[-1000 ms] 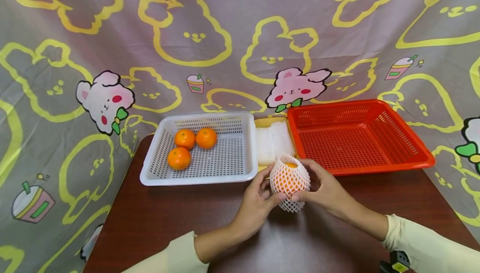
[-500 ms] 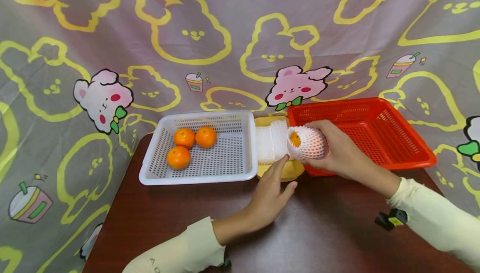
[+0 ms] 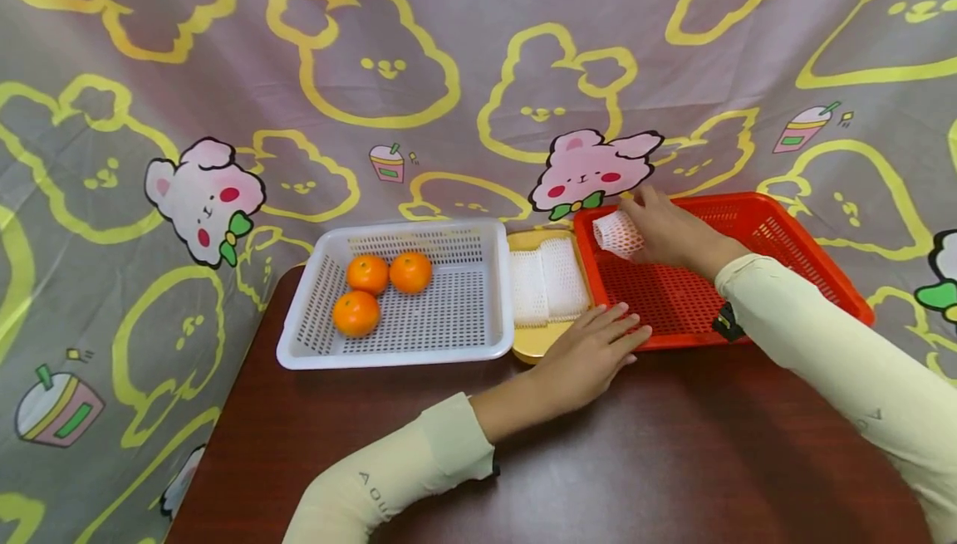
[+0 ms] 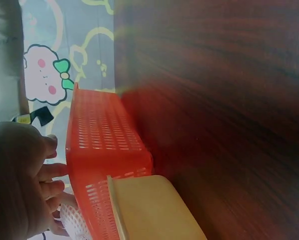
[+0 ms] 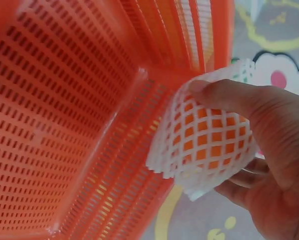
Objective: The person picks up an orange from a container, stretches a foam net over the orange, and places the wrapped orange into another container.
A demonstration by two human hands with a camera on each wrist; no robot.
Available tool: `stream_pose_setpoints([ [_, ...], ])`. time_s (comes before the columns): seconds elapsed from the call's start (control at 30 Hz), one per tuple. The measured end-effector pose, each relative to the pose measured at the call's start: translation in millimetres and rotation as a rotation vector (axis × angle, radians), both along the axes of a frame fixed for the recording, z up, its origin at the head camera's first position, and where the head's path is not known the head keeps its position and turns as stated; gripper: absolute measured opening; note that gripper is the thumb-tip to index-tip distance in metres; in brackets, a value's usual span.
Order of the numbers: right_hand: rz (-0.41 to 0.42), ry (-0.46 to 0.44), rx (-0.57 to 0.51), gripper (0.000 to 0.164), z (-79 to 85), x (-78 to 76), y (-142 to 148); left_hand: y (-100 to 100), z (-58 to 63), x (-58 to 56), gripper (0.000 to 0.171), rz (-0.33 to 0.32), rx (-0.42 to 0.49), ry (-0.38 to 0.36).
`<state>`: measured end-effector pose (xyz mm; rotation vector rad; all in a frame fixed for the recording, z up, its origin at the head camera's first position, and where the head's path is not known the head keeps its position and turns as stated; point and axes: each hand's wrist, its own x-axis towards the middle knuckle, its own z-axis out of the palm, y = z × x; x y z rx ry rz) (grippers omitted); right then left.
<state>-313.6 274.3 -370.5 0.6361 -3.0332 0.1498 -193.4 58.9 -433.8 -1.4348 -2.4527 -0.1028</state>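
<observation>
- Behind everything hung a grey cloth [image 3: 463,46] printed with yellow rabbit outlines and pink rabbits, and below it stood a dark brown worktop [image 3: 598,477].
- The right hand [image 3: 669,232] held the netted orange [image 3: 617,233] over the far left corner of the red basket [image 3: 822,278], thumb and fingers [image 5: 224,95] curled round it.
- In the right wrist view the orange skin showed through the white foam mesh, close to the basket's inner wall; whether it touched I could not tell.
- The left hand [image 3: 591,353] lay flat with straight fingers, holding nothing, resting at the red basket's near rim beside the yellow tray [image 3: 532,351].
- The wrapped fruit looked light, firm and round; its foam net was soft and springy and gave good grip, so it was best cupped round the middle, as a pull on the loose end of the net might slip it off.
- Count: one netted orange, three bare oranges [image 3: 368,276] in one white basket [image 3: 299,345], one red basket, one yellow tray, and two spare foam nets [image 3: 546,282] lying on that tray.
</observation>
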Motion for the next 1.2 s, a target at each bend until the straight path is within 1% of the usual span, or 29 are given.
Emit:
stream_pose_setpoints([
  [0.1, -0.043, -0.112, 0.026, 0.087, -1.4, -13.0, 1, 1, -1.2, -2.5, 0.043, -0.016, -0.067, -0.002],
  [0.17, -0.074, -0.191, 0.027, 0.085, -2.9, -19.7, 0, 1, -2.8, -3.7, 0.043, -0.027, -0.111, 0.002],
  [0.27, -0.103, -0.266, 0.068, 0.085, -6.0, -28.7, -2, 2, -3.7, -6.3, 0.045, -0.034, -0.182, 0.028],
  [0.3, -0.109, -0.278, 0.083, 0.084, -7.8, -31.7, -2, 3, -3.9, -8.0, 0.045, -0.036, -0.191, 0.027],
  [0.4, -0.108, -0.285, 0.130, 0.083, -13.0, -38.1, -2, 5, -2.9, -14.2, 0.048, -0.054, -0.196, 0.012],
  [0.53, -0.092, -0.283, 0.127, 0.078, -21.2, -40.6, -4, 6, -2.8, -21.7, 0.049, -0.092, -0.174, -0.037],
  [0.63, -0.081, -0.288, 0.147, 0.077, -27.5, -39.4, -7, 6, -3.7, -23.5, 0.049, -0.110, -0.181, -0.067],
  [0.73, -0.086, -0.303, 0.171, 0.079, -32.6, -37.7, -10, 7, -4.8, -24.0, 0.050, -0.116, -0.196, -0.089],
  [0.9, -0.107, -0.322, 0.160, 0.083, -36.9, -37.2, -14, 7, -5.1, -24.5, 0.050, -0.098, -0.196, -0.081],
  [1.07, -0.113, -0.339, 0.167, 0.087, -39.5, -37.5, -16, 6, -6.4, -25.2, 0.048, -0.102, -0.160, -0.071],
  [1.2, -0.131, -0.351, 0.145, 0.087, -39.1, -37.1, -17, 5, -8.0, -26.6, 0.047, -0.101, -0.139, -0.062],
])
